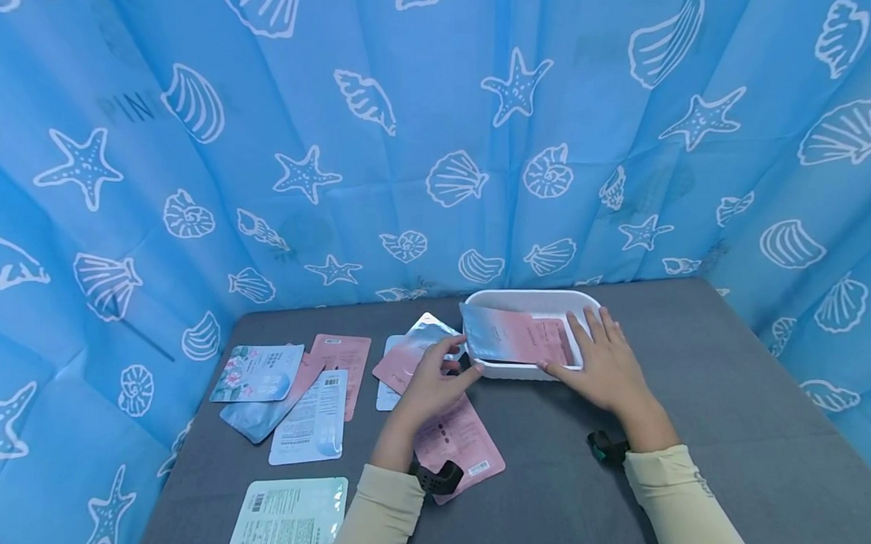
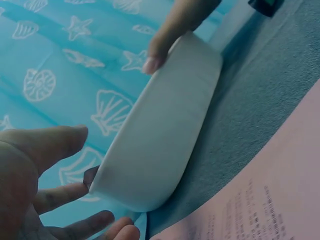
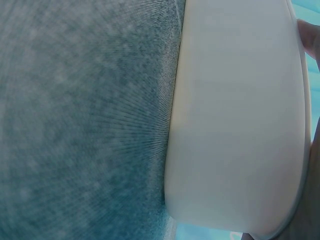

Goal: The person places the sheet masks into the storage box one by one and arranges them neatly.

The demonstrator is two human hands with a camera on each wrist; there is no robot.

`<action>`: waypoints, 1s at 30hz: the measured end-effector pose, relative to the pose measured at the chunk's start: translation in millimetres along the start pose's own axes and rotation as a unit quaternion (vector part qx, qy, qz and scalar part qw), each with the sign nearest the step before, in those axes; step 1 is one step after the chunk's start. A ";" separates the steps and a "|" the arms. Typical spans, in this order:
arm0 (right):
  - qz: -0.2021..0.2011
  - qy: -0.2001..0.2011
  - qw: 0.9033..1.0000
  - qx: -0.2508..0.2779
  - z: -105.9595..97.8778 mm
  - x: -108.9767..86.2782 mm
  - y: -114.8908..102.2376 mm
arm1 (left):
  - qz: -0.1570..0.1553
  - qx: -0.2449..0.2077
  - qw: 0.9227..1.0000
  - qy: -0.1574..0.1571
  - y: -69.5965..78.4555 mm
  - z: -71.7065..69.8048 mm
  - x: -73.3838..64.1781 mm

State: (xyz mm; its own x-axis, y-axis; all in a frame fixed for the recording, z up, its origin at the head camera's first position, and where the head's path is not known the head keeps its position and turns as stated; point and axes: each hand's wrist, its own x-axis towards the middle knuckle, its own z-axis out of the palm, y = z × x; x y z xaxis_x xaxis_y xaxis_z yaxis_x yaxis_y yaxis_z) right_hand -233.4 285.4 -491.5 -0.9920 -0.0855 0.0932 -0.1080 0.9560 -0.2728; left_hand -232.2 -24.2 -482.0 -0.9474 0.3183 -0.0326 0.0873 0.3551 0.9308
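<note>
A white plastic basin (image 1: 514, 372) stands near the table's back edge. Inside it lie face-mask sachets: a blue-and-pink sachet (image 1: 506, 333), its left end raised over the rim, and a pink one (image 1: 553, 340) beside it. My left hand (image 1: 435, 380) is at the basin's left end, thumb and fingers apart; in the left wrist view a left fingertip (image 2: 75, 191) meets a small dark corner at the rim. My right hand (image 1: 608, 366) rests spread over the basin's right end, its thumb (image 2: 155, 62) on the front rim.
Left of the basin lie several overlapping sachets, pink (image 1: 403, 365) and white-blue. A pink sachet (image 1: 463, 443) is partly under my left wrist. Farther left is another group with a floral sachet (image 1: 259, 373); a pale green sachet (image 1: 286, 521) lies in front. A blue curtain (image 1: 417, 144) hangs behind.
</note>
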 end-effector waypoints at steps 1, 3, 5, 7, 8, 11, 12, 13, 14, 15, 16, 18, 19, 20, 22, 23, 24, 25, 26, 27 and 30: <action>0.000 -0.001 1.000 0.000 0.1 0.0 0.0 | 0.001 0.003 1.000 -0.002 0.5 1.1 -0.2; 0.000 -0.003 1.000 -0.001 -0.1 -0.1 -0.2 | 0.003 0.007 1.000 -0.005 0.6 2.6 0.1; -0.001 -0.004 1.000 0.000 -0.5 -0.2 -0.5 | 0.005 0.011 1.000 -0.007 0.6 3.7 0.4; -0.001 -0.004 1.000 0.001 -1.1 -0.3 -1.0 | 0.011 0.012 1.000 -0.008 0.0 4.7 1.0; -0.001 -0.005 1.000 0.001 -1.2 -0.3 -1.2 | 0.014 0.013 1.000 -0.009 -0.5 5.2 1.2; 0.000 -0.005 1.000 0.001 -1.8 -0.3 -1.7 | 0.021 0.023 0.999 -0.011 -0.1 6.8 0.7; 0.000 -0.006 1.000 0.001 -1.9 -0.4 -1.8 | 0.025 0.028 0.999 -0.010 0.4 7.5 0.0; 0.001 -0.005 1.000 0.001 -1.9 -0.5 -1.8 | 0.028 0.034 0.999 -0.008 1.0 8.2 -0.3; 0.001 -0.005 1.000 0.000 -2.0 -0.7 -2.0 | 0.031 0.041 0.999 -0.006 1.6 9.0 -0.7; 0.002 -0.004 1.000 0.000 -1.9 -0.7 -2.1 | 0.034 0.048 0.998 -0.004 2.3 9.6 -0.9; 0.002 -0.003 1.000 0.000 -1.8 -0.7 -2.2 | 0.037 0.055 0.998 -0.001 3.2 10.1 -1.4; 0.001 0.000 1.000 0.001 -1.7 -0.6 -2.6 | 0.039 0.063 0.997 0.002 3.9 10.4 -1.5; 0.001 0.002 1.000 0.001 -1.4 -0.3 -2.5 | 0.038 0.066 0.997 0.003 4.1 10.2 -1.3; 0.001 0.004 1.000 0.001 -1.2 -0.2 -2.6 | 0.038 0.068 0.997 0.003 4.4 9.8 -1.4; 0.000 0.005 1.000 0.001 -0.7 0.1 -2.4 | 0.038 0.066 0.997 0.005 5.8 7.6 -2.3; 0.000 0.006 1.000 0.000 -0.4 0.3 -2.2 | 0.037 0.065 0.997 0.008 6.3 6.3 -2.6; 0.000 0.007 1.000 0.000 0.0 0.4 -1.8 | 0.037 0.062 0.997 0.010 6.9 4.6 -2.9; 0.000 0.006 1.000 0.001 0.1 0.5 -1.7 | 0.039 0.058 0.997 0.014 7.2 3.0 -3.2; 0.001 0.006 1.000 0.001 0.1 0.4 -1.8 | 0.040 0.052 0.998 0.016 7.5 1.1 -3.7; 0.001 0.006 1.000 0.000 0.1 0.4 -1.9 | 0.039 0.046 0.998 0.019 7.5 -0.9 -4.2; 0.002 0.002 1.000 0.000 -0.2 0.6 -1.8 | 0.034 0.033 0.998 0.028 5.5 -6.6 -4.9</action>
State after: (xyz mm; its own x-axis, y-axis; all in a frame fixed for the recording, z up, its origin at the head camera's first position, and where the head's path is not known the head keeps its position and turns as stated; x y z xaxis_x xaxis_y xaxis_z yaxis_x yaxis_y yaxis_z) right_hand -233.8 283.6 -490.8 -0.9920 -0.0812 0.0966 -0.1049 0.9562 -0.2734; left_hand -229.2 -29.6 -474.3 -0.9542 0.2946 0.0519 0.1704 0.3928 0.9037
